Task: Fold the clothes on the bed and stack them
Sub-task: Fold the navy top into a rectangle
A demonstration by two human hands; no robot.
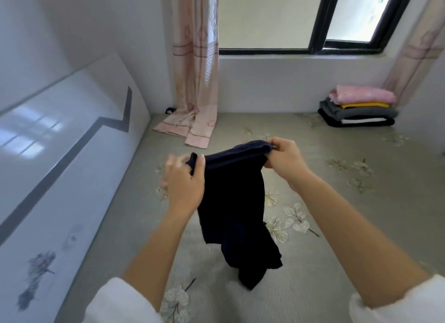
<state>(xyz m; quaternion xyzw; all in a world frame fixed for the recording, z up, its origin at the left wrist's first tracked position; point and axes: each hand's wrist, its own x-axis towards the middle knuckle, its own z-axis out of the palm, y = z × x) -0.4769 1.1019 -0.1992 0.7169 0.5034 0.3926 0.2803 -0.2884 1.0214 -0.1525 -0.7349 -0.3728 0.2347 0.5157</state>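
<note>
Hanging over the flowered bed (325,262), a dark navy garment (231,202) is held up by its top edge, the left hand (185,180) pinching one corner, the right hand (286,159) curling its fingers round the other, with a folded stack (358,108) well apart by the wall.

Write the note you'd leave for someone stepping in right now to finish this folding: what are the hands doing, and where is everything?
Left hand: pinches the left end of the dark garment's top edge.
Right hand: pinches the right end of that edge.
The garment hangs unfolded between them above the bed; whether its lower end touches the sheet is unclear.
Done: a stack of folded clothes, pink piece on top, sits at the far right of the bed, below the window.
Left: fold the dark garment and put it on that stack.
</note>
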